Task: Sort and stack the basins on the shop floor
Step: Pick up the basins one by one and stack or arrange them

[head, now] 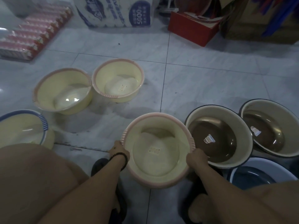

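Note:
I hold a cream basin with a pink rim [157, 151] in front of me, tilted toward me. My left hand [119, 149] grips its left rim and my right hand [196, 156] grips its right rim. Two more pink-rimmed cream basins stand on the tiles beyond: one [63, 91] at the left, one [118, 80] touching it on the right. A cream basin with a blue rim [24, 128] sits at the far left. Two brown-lined enamel basins [218, 136] [271, 126] stand at the right, and a dark blue basin [258, 173] lies below them.
Pink wrapped packs [30, 33] lie at the back left. A white and blue printed bag [113, 12] stands at the back centre, with a red box [192, 29] and cardboard boxes [258, 21] at the back right. My knees frame the bottom corners. Grey tiles [202, 81] lie between the basins.

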The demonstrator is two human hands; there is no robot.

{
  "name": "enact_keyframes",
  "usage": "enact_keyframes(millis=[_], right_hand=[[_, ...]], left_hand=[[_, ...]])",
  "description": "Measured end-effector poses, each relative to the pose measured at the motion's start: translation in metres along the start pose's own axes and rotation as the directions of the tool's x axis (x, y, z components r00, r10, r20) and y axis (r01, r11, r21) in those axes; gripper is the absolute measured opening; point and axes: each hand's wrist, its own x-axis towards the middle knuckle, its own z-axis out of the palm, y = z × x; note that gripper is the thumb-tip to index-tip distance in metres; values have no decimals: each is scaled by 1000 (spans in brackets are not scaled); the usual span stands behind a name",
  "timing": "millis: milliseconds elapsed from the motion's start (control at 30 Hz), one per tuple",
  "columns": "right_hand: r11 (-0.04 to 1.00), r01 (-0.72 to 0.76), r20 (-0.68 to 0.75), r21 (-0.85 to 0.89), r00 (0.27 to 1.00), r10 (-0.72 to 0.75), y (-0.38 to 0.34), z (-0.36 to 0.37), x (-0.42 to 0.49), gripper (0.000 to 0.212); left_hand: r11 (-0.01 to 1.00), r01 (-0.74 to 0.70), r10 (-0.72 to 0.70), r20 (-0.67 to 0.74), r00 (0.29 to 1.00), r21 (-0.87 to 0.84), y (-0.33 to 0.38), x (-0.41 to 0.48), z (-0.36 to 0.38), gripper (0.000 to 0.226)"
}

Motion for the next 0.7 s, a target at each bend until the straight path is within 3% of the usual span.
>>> enact_keyframes(millis=[100, 167, 300, 367, 467, 533, 633, 700], right_hand=[[999, 26, 52, 32, 998, -27, -11, -2, -20, 59], [997, 79, 37, 16, 996, -80, -18, -4, -36, 72], [963, 267, 18, 33, 963, -268, -47, -5, -66, 36], [916, 366, 81, 164, 921, -382, -67, -3, -83, 18], [860, 403, 195, 314, 859, -474, -102, 2, -101, 23], [853, 341, 290, 394, 835, -468, -132, 6, -107, 25], [841, 286, 318, 459, 831, -457, -186, 16, -98, 20], [841, 267, 308, 471, 844, -440, -225, 26, -79, 14]], left_hand=[[996, 6, -12, 71, 997, 87, 6, -16, -7, 60], [977, -73, 63, 56, 996, 200, 7, -30, -15, 63], [817, -369, 296, 226, 928, 444, 30, -61, -55, 49], [752, -435, 274, 365, 890, 495, 51, -80, -89, 48], [672, -479, 176, 507, 844, 564, 79, -101, -145, 49], [609, -516, 237, 482, 844, 603, 93, -104, -181, 45], [540, -550, 440, 343, 830, 637, 102, -90, -222, 43], [586, -538, 490, 264, 831, 606, 102, -69, -243, 41]])
